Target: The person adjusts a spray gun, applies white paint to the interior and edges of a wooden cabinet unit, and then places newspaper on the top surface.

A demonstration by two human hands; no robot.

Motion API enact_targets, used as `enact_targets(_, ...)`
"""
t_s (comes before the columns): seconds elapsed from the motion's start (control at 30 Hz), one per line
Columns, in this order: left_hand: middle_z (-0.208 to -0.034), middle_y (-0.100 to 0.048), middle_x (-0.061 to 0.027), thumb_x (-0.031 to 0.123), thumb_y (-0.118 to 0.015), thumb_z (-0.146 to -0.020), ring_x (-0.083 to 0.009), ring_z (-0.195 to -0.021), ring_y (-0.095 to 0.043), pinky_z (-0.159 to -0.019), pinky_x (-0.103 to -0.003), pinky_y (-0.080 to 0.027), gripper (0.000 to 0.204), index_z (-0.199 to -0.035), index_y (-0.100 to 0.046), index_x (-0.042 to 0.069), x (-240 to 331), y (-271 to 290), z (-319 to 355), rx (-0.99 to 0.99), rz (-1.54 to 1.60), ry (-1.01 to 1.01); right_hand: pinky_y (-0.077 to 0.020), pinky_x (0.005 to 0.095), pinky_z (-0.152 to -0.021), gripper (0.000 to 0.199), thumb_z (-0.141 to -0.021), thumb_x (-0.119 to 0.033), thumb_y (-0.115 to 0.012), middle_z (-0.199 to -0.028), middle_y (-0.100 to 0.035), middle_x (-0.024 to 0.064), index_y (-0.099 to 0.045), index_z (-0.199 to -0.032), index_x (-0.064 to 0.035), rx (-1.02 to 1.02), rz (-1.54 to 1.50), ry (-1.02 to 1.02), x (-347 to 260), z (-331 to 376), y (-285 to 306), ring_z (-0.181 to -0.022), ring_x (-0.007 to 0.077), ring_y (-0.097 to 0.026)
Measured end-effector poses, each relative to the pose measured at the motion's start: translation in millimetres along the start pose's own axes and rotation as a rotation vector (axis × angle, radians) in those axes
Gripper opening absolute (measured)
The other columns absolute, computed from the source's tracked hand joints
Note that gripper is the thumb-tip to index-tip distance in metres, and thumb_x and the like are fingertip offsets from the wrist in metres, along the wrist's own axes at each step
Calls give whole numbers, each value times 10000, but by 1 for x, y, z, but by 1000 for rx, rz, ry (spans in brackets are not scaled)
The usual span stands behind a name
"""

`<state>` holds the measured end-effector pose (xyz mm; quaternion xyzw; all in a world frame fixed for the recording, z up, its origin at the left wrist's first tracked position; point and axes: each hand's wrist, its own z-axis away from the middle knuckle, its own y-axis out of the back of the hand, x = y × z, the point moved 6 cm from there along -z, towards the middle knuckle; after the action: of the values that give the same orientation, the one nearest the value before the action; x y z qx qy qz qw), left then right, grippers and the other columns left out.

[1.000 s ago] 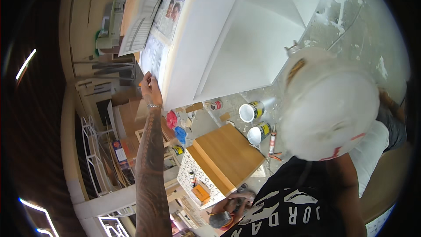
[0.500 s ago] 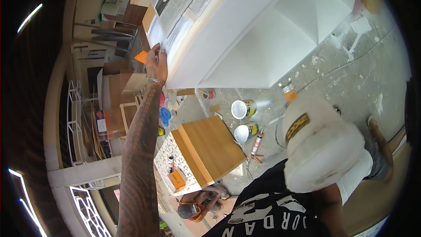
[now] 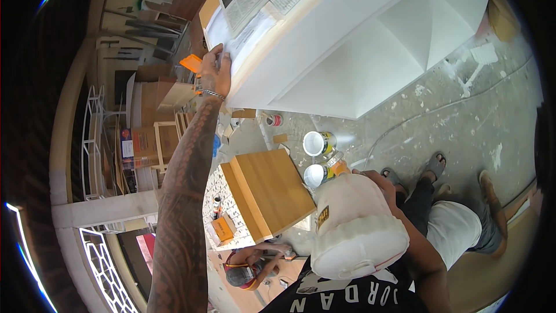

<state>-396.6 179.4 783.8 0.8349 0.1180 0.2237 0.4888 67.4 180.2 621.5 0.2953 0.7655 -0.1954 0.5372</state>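
Observation:
My left hand (image 3: 215, 72), a bracelet at its wrist, rests at the edge of a white curved cabinet (image 3: 272, 69). Its thumb and forefinger are apart, touching the white sheet beside the newspaper (image 3: 255, 1). Just beyond the hand shows a flat orange piece (image 3: 190, 62); I cannot tell whether it touches the hand. My right hand (image 3: 375, 181) is closed on a paint sprayer (image 3: 362, 229) with a big white tank, which hides most of the grip. The sprayer's orange front end (image 3: 339, 166) points toward two paint buckets.
Two white-and-yellow buckets (image 3: 314, 144) stand on the paint-spotted floor, near a wooden box unit (image 3: 272, 188). A hose or cord (image 3: 405, 120) crosses the floor. Someone crouches (image 3: 246, 269) near the bottom; another person in a white shirt (image 3: 457, 232) is at the right. Cardboard (image 3: 147, 145) leans at left.
The sprayer has swung left and down in the picture, its front end now over the buckets. Sandalled feet have come into sight. My left hand stays at the cabinet edge, its fingers a little straighter.

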Motion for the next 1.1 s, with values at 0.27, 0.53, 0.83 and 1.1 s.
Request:
enact_targets(0.27, -1148, -603, -190, 240, -572, -933, -301, -1073, -575, -958, -384, -447, 387, -1239, -593, 3, 7, -2, -2, -16, -8, -4, -496, 223, -668, 146, -932, -120, -641, -885, -665, 23, -659, -1039, -22, 169, -946, -869, 35, 17, -1, -740, 100, -620)
enact_targets(0.53, -1161, -596, -191, 219, -580, -928, -294, -1081, -574, -962, -379, -448, 380, -1236, -589, -4, 7, -3, -2, -7, 10, 18, -489, 229, -627, 195, -933, -140, -631, -912, -658, 44, -620, -1088, -22, 396, -649, -581, 9, 17, 88, -709, 95, -601)
enact_targets(0.83, -1174, -601, -188, 205, -586, -926, -293, -1093, -578, -973, -373, -446, 381, -1244, -584, -5, 8, 1, 0, -15, 11, 31, -481, 235, -581, 256, -934, -162, -621, -942, -651, 67, -576, -1144, -21, 608, -519, -280, 18, 0, 141, -674, 89, -579)
enact_targets(1.1, -1177, -618, -189, 207, -589, -924, -297, -1107, -579, -977, -384, -445, 372, -1235, -596, 5, 9, 0, -2, -7, -30, 13, -473, 241, -540, 313, -935, -181, -612, -969, -645, 88, -537, -1193, -21, 547, -544, -103, 42, -32, 153, -643, 83, -560)
